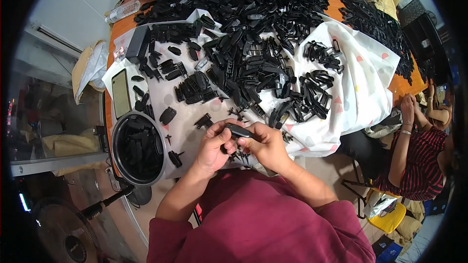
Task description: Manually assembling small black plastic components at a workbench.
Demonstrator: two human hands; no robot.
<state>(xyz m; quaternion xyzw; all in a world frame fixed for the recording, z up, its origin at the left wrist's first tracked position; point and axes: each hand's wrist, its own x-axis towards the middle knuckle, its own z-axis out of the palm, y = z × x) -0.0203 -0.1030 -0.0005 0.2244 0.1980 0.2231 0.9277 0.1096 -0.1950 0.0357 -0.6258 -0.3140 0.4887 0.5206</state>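
Note:
Close to the table's front edge, a small black oblong plastic part (239, 130) is held between both hands. The fingers and thumb of my left hand (214, 141) close on its left end. My right hand (265, 143) pinches its right side. Just beyond my left hand lies another black part (203, 121) on the pale cloth (187, 117). Tiny black cross-shaped pieces (236, 113) lie beyond and beneath the hands. Rows of similar black parts (195, 87) stand further off on the cloth.
A round black tub (117, 153) of black parts stands at the left, near a phone (121, 93) and a dark box (138, 44). A large heap of black parts (229, 0) covers the far table. Two people (414, 151) sit at the right; a fan (63, 234) stands lower left.

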